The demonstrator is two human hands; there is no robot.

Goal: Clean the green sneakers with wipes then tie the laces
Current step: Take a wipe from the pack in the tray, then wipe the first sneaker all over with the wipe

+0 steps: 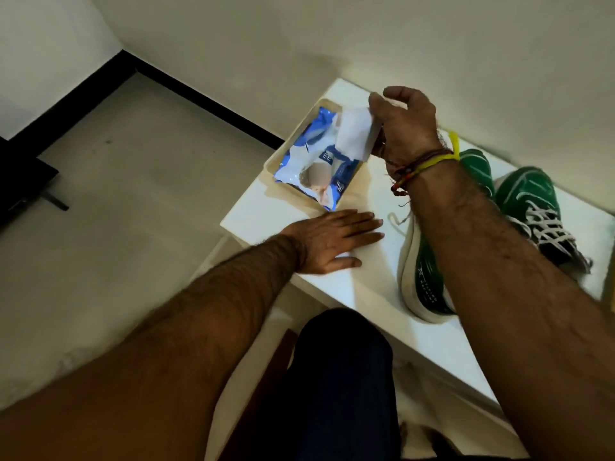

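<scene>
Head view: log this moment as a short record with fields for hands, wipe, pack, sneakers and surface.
right hand: right hand pinches a white wipe above the pack
left hand: left hand rests flat on the white table, fingers straight
pack: blue wipes pack lies in a cream tray
sneakers: near green sneaker lies tilted on its side, partly hidden by the right forearm; far green sneaker beside it
laces: white, appear untied

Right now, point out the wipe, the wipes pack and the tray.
wipe (354,133), head view, middle of the white sheet.
wipes pack (311,161), head view, blue-and-white front.
tray (278,154), head view, left rim.
</scene>
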